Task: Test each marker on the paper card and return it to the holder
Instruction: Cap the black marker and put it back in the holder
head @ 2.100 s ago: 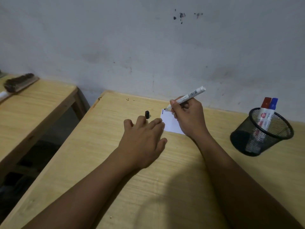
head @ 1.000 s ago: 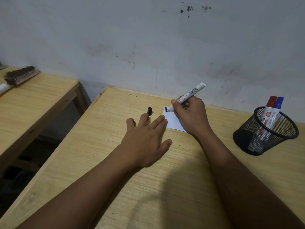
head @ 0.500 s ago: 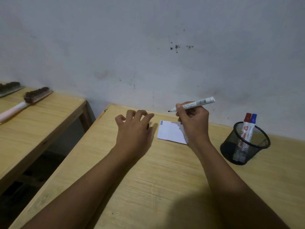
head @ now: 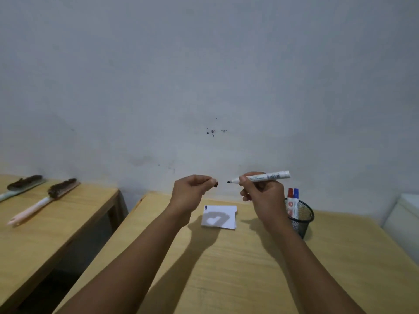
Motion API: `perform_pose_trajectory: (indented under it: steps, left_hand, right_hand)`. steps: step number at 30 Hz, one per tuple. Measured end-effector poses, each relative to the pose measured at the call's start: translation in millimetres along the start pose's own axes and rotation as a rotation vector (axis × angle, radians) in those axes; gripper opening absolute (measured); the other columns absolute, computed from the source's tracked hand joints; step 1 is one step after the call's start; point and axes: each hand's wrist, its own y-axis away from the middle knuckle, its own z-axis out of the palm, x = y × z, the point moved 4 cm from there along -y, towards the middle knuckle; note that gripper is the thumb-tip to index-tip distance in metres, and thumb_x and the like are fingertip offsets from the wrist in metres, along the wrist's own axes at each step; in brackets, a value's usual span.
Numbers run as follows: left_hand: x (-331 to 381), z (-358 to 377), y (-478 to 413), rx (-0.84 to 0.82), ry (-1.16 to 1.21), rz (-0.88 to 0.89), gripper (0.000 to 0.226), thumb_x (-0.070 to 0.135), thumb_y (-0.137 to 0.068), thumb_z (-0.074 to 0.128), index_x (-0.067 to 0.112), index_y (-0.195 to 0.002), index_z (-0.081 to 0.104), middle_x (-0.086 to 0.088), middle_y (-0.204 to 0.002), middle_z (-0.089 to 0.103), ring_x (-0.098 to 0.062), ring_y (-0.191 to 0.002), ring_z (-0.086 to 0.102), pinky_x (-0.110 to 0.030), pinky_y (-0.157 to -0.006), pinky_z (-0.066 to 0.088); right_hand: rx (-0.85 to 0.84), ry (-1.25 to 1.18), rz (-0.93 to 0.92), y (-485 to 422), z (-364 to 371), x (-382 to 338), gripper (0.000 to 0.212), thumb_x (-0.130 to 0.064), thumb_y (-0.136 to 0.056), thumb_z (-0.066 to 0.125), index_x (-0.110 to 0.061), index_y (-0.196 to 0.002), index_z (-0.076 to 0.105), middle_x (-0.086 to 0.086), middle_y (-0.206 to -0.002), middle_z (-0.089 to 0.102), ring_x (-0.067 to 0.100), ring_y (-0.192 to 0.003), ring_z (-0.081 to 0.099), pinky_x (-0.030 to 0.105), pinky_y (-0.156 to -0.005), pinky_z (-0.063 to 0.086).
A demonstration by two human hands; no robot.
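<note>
Currently both hands up above the counter [head: 226,264]. Left hand [head: 189,193] grip pinched on the black cap [head: 216,184]; right hand [head: 263,196] grip wrapped around the white marker [head: 263,177], tip aimed at the cap, small gap between. Paper card [head: 219,217] lies flat below them; mesh holder [head: 300,217] with two markers just right of it.

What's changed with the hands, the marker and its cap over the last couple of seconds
The right hand lifted the marker off the paper card and now holds it level in the air, tip toward the left hand. The left hand picked the black cap up off the table and holds it facing the tip, not yet on. The card and the holder with the red and blue markers stayed put.
</note>
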Motion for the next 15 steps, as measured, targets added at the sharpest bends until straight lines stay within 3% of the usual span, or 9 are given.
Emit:
perform_pose_trajectory:
  steps: [1, 3, 6, 9, 15]
  left_hand:
    - [10.8, 5.4, 7.5, -0.037, 0.068, -0.055, 0.014, 0.029, -0.082, 0.081, 0.020, -0.093, 0.077, 0.007, -0.097, 0.078, -0.016, -0.096, 0.065, -0.027, -0.076, 0.042]
    - [29.6, 14.5, 21.9, -0.100, 0.178, -0.164, 0.020, 0.034, -0.085, 0.077, 0.023, -0.102, 0.076, 0.012, -0.103, 0.077, -0.013, -0.103, 0.063, -0.036, -0.090, 0.033]
    - [53.6, 25.6, 41.6, -0.180, 0.295, -0.229, 0.020, 0.038, -0.088, 0.073, 0.026, -0.103, 0.073, 0.018, -0.103, 0.077, -0.008, -0.103, 0.061, -0.043, -0.100, 0.025]
    - [76.7, 35.9, 60.4, -0.232, 0.327, -0.199, 0.016, 0.040, -0.088, 0.072, 0.028, -0.099, 0.073, 0.018, -0.103, 0.077, -0.007, -0.102, 0.059, -0.041, -0.097, 0.026]
    - [107.1, 51.6, 91.8, -0.327, 0.341, -0.122, 0.016, 0.038, -0.086, 0.074, 0.028, -0.099, 0.073, 0.017, -0.105, 0.076, -0.008, -0.107, 0.058, -0.040, -0.093, 0.030]
  right_hand:
    - [0.015, -0.031, -0.020, 1.6, -2.1, -13.9, 0.005, -0.013, -0.092, 0.073, -0.009, -0.096, 0.073, 0.006, -0.078, 0.075, 0.014, -0.062, 0.068, 0.028, -0.060, 0.058]
    - [0.054, -0.097, -0.059, 5.2, -6.4, -41.9, 0.009, -0.011, -0.092, 0.072, -0.012, -0.101, 0.070, 0.010, -0.083, 0.076, 0.014, -0.062, 0.067, 0.027, -0.059, 0.059]
    - [0.072, -0.107, -0.118, 13.2, -13.6, -79.0, 0.011, -0.012, -0.092, 0.072, -0.007, -0.103, 0.071, 0.014, -0.085, 0.076, 0.015, -0.063, 0.067, 0.029, -0.061, 0.060]
    - [0.079, -0.091, -0.163, 21.8, -21.3, -105.6, 0.015, -0.014, -0.092, 0.073, -0.001, -0.099, 0.073, 0.018, -0.086, 0.076, 0.017, -0.064, 0.066, 0.033, -0.062, 0.059]
    - [0.051, -0.053, -0.230, 40.9, -33.6, -138.8, 0.010, -0.017, -0.092, 0.074, -0.008, -0.094, 0.076, 0.015, -0.086, 0.078, 0.018, -0.067, 0.067, 0.033, -0.062, 0.056]
